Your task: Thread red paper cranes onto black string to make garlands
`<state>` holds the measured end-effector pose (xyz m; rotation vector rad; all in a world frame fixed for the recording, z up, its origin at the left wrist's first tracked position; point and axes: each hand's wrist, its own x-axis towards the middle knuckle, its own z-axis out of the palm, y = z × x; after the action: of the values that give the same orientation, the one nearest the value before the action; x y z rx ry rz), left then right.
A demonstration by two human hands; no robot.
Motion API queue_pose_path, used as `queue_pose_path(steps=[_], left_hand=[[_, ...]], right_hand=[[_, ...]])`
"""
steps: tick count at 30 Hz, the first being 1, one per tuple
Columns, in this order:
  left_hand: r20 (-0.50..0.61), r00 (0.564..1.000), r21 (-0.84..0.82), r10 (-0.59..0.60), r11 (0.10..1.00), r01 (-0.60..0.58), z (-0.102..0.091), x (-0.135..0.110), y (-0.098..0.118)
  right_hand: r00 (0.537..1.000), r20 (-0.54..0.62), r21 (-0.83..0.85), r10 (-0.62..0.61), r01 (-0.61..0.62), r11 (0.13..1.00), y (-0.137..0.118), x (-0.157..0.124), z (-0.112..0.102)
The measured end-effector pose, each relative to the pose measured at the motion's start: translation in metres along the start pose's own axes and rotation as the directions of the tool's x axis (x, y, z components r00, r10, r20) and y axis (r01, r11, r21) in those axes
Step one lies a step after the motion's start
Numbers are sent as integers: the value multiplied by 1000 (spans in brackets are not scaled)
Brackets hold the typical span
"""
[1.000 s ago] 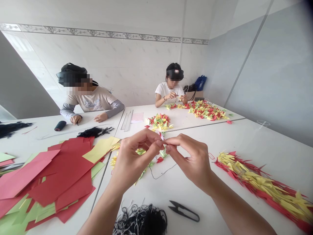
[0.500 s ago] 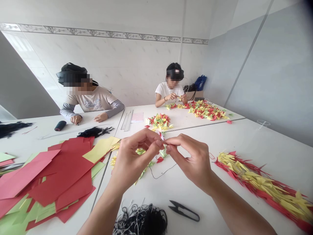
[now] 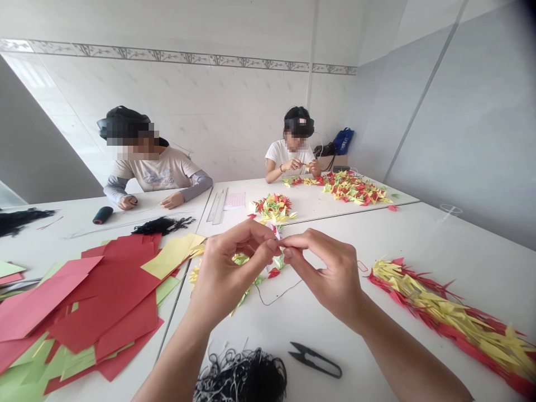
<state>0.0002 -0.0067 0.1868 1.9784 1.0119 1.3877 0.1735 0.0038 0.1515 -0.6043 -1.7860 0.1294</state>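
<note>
My left hand (image 3: pixel 232 273) and my right hand (image 3: pixel 329 276) are raised over the white table, their fingertips meeting and pinching a small white folded paper piece (image 3: pixel 274 230). The pinch itself is partly hidden by my fingers. Below them, a strand of small folded paper birds (image 3: pixel 247 293) lies on the table, with a thin black thread (image 3: pixel 276 298) curving from it. Black thread snips (image 3: pixel 315 360) lie near my right forearm, and a tangle of black thread (image 3: pixel 243 378) sits at the near edge.
A long red-and-yellow paper garland (image 3: pixel 452 319) lies at right. Red, green and yellow paper sheets (image 3: pixel 98 296) are stacked at left. Farther off are folded-paper piles (image 3: pixel 352 188), metal rulers (image 3: pixel 216 205), a black spool (image 3: pixel 103 215) and two seated co-workers (image 3: pixel 153 174).
My hands have barely moved and still pinch the paper piece. The co-worker on the left has shifted a hand leftward along the table.
</note>
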Motion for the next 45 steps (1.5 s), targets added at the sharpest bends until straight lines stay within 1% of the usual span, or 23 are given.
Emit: queue_pose_path(steps=[10,25,31,45], left_hand=[[3,1000,0,-2,1000,2,0,0,0],[2,999,12,-34,999,34,-1,1,3],[-30,999,37,-26,999,27,0,1,3],[-51,999,99,-8,995,13,1,-1,1]], right_hand=[[1000,-1,5,-13,13,1000,-1,1,-1],[1000,1,-10,-18,18,1000,-1,2,-2],[1000,5,-7,-14,14,1000,-2,3,-2],[1000,-5,-33,-13,12,999,0,2,-3]])
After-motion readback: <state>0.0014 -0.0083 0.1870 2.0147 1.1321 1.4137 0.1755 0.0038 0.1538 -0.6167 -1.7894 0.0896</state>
